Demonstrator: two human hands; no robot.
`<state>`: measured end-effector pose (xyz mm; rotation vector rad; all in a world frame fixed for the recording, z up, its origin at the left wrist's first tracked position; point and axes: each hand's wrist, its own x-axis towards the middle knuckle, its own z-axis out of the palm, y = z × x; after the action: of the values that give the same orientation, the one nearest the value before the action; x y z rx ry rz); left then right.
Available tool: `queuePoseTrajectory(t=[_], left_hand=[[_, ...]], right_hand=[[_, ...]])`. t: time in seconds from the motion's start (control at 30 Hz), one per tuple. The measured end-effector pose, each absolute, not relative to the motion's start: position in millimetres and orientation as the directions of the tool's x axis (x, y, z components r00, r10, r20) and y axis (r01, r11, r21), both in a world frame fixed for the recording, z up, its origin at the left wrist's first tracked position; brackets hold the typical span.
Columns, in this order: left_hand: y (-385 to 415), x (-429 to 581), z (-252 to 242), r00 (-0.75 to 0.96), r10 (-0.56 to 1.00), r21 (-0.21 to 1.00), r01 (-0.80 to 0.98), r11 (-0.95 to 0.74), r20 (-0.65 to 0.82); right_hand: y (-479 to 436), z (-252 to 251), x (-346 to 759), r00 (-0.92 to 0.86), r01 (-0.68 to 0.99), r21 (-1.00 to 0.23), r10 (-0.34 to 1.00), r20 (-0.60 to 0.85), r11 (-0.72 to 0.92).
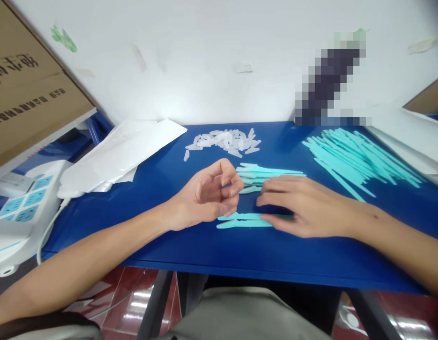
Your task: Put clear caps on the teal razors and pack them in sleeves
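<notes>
My left hand (213, 193) hovers over the middle of the table, palm turned to the right. Its fingers are loosely curled and apart, with nothing visible in them. Beneath and beside its fingertips lie two turquoise plastic razors (245, 224), slim and knife-shaped, side by side. A little farther back is a small row of the same razors (254, 174). My right hand (300, 205) lies palm down across the right ends of both groups, its thumb apart from the fingers and near the front pair. Its fingertips partly cover the razors; whether they press on them is hidden.
A heap of small translucent caps (227, 139) lies at the back of the blue table (204, 255). Many turquoise razors are piled (356, 158) at the right. White plastic bags (112, 151), a power strip (34, 203) and a cardboard box (30, 80) stand left. A white wall rises behind.
</notes>
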<state>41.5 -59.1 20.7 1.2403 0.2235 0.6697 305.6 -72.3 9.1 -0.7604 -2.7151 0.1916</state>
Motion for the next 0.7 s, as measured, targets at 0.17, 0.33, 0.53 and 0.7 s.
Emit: queuePoseTrajectory(t=[0.17,0.33,0.53,0.7], left_hand=[[-59.7,44.0,24.9,0.769,0.62,0.925,-0.333,0.182,0.154],[-33.0,26.6,30.6,0.669,0.723,0.978,-0.032,-0.204,0.173],[13.2,-22.5,37.4,0.425,0.89,0.005,0.902,-0.432,0.162],[24.0,-33.2,30.4,0.258,0.965,-0.121,0.958,-0.262,-0.044]], right_hand=[[-71.7,6.8,306.6,-0.809,0.487,-0.201,0.526,0.264,0.85],[-71.9,5.7,307.8,-0.803,0.499,-0.22,0.543,0.248,0.838],[-74.9,18.0,306.3,-0.756,0.6,-0.344,0.652,0.049,0.722],[-75.7,22.2,307.9,-0.723,0.641,-0.405,0.69,-0.032,0.652]])
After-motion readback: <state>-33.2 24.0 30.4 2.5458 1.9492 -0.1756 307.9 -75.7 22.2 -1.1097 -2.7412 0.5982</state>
